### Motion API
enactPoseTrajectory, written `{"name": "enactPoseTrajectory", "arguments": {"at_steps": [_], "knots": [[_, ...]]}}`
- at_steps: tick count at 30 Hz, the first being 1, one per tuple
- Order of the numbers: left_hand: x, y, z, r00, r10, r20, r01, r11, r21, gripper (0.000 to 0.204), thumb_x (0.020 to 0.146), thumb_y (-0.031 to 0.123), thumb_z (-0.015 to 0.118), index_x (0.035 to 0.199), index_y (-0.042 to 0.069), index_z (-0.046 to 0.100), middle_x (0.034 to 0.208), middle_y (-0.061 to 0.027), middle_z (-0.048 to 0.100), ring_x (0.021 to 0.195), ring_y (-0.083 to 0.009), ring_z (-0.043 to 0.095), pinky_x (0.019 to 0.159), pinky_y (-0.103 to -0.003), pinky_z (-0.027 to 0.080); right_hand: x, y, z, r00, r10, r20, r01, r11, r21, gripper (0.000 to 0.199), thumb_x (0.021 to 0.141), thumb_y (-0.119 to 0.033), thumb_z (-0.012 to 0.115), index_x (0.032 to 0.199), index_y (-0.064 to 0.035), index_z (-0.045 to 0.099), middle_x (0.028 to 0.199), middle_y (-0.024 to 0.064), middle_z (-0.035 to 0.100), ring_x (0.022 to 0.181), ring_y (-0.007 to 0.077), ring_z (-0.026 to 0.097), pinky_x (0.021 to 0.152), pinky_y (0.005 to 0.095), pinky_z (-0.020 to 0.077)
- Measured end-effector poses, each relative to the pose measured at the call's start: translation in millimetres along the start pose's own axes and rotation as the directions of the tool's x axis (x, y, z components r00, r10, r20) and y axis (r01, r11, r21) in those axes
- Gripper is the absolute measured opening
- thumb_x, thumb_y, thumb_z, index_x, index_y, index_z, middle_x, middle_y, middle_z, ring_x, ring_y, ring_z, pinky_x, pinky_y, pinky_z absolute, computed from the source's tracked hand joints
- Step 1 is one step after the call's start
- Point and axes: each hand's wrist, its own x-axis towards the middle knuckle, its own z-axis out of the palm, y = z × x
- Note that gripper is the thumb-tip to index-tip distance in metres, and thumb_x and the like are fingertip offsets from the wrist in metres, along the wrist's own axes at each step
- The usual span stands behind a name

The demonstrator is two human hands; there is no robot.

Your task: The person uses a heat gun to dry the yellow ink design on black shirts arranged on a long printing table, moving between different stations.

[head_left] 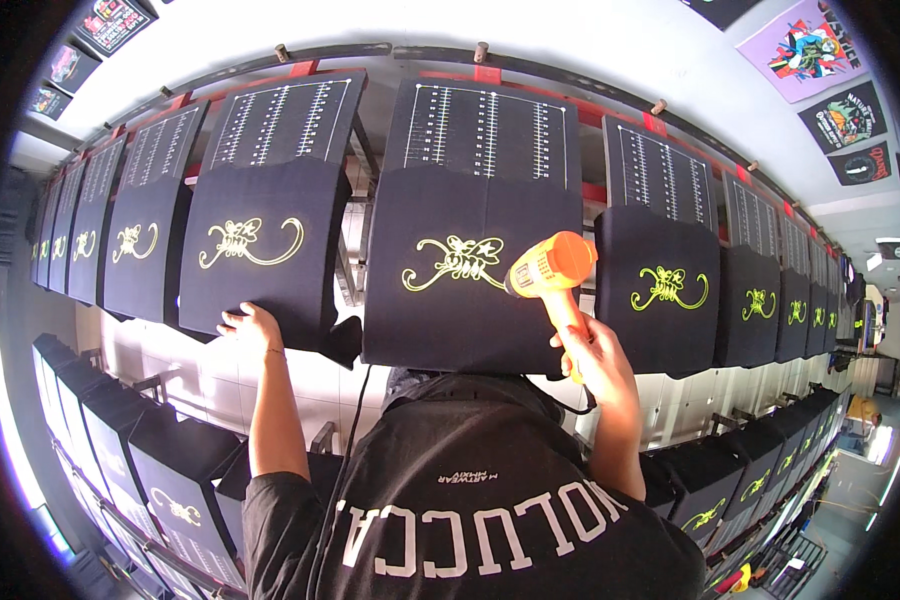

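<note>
My right hand [602,362] is wrapped round the handle of an orange heat gun [553,264]. Its dark nozzle points left, over the yellow-green line print on the black fabric [440,325] stretched over the middle board. How far the nozzle is from the cloth I cannot tell. To the left, my left hand [254,328] rests at the near edge of another black fabric piece [235,190], fingers apart and touching it. That piece bears a similar yellow-green print [238,245].
Sloping boards with measuring marks [490,125] run left and right along a metal rail [560,75], several draped in printed black fabric [660,245]. A second row of boards [185,460] stands behind me. A dark cord [355,425] hangs beside my body.
</note>
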Motion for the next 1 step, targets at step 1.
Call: {"name": "enactPoseTrajectory", "arguments": {"at_steps": [1], "knots": [[-3.1,4.4,-0.7,0.998,-0.054,-0.035,0.05,0.993,-0.105,0.056,0.098,0.044,0.039,0.147,0.017,0.036,0.152,-0.0182,0.033,0.143,-0.0387,0.021,0.114,-0.055,0.023,0.4,-0.6,2.5,1.0,0.0,0.004,0.0,1.0,-0.009,0.038,0.097,-0.021,0.058,0.129,-0.0015,0.052,0.087,0.0037,0.063,0.058,0.0069,0.056,0.049,0.0217,0.0456]]}}
